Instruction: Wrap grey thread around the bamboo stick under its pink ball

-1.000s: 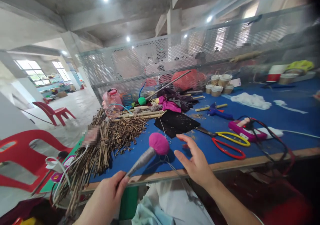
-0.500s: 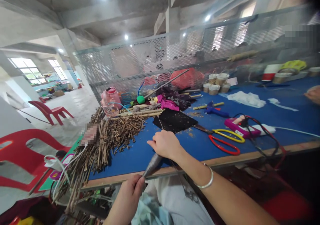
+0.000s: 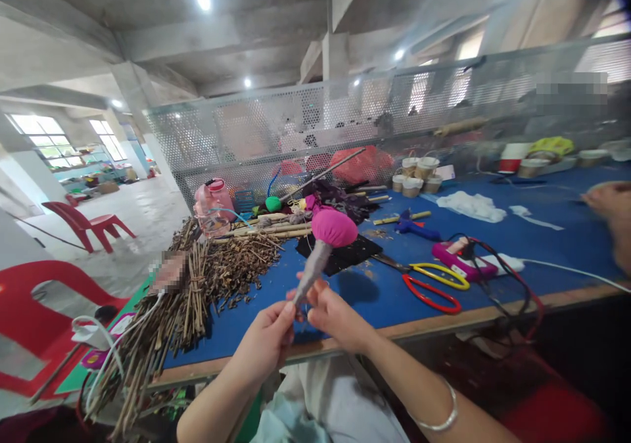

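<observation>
My left hand (image 3: 269, 341) pinches the thin lower end of a mallet-like stick, which tilts up and away from me. Its shaft (image 3: 314, 269) looks wrapped in grey thread, and its round head (image 3: 335, 227) is covered in magenta cloth gathered at the neck. Close beside the lower shaft is my right hand (image 3: 340, 315), fingers curled and partly behind the stick; what they hold, if anything, is hard to see. Beneath the head, a black cloth (image 3: 355, 252) lies on the blue tabletop (image 3: 276, 298). Scissors (image 3: 434, 288) with one red and one yellow handle lie to the right.
Bundled dry twigs (image 3: 197, 298) cover the table's left end, overhanging its front edge. Behind are a pink jug (image 3: 215, 200) and dark cloth (image 3: 340, 196). A purple power strip (image 3: 463, 262) with cables lies right. Another person's hand (image 3: 611, 200) shows at far right, near white tissue (image 3: 470, 206).
My right hand has moved down from the upper part of the stick to its lower shaft, uncovering the magenta head. The stick is raised more upright. The view has shifted slightly right.
</observation>
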A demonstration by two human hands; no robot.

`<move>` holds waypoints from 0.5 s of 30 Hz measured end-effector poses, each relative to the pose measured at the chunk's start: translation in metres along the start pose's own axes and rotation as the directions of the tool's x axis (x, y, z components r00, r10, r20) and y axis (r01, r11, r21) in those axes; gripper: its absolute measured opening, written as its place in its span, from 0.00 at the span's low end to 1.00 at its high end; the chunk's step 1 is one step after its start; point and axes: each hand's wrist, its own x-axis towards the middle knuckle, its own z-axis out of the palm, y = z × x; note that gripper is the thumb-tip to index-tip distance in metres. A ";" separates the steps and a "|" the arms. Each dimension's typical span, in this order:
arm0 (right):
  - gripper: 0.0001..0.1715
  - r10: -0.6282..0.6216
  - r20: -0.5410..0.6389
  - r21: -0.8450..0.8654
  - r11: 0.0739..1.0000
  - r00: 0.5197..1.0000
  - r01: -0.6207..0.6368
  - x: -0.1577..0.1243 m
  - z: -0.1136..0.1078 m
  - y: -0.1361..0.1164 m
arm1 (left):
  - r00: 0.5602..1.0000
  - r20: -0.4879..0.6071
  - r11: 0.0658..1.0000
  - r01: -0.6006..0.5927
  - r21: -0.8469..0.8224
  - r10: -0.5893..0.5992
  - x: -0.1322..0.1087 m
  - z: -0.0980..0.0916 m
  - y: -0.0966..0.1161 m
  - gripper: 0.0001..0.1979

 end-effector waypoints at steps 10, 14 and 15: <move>0.30 0.098 -0.406 -0.091 0.985 0.908 -0.147 -0.034 0.005 -0.019 | 0.998 0.052 0.967 -0.013 -0.256 0.027 0.000 0.013 0.015 0.22; 0.28 0.073 -0.425 -0.203 0.964 0.902 -0.173 -0.021 0.000 -0.027 | 0.989 0.047 0.929 -0.114 -0.352 0.139 0.008 0.019 0.021 0.19; 0.28 0.066 -0.425 -0.224 0.959 0.903 -0.175 -0.016 -0.003 -0.030 | 0.984 0.043 0.929 -0.151 -0.338 0.175 0.011 0.019 0.023 0.19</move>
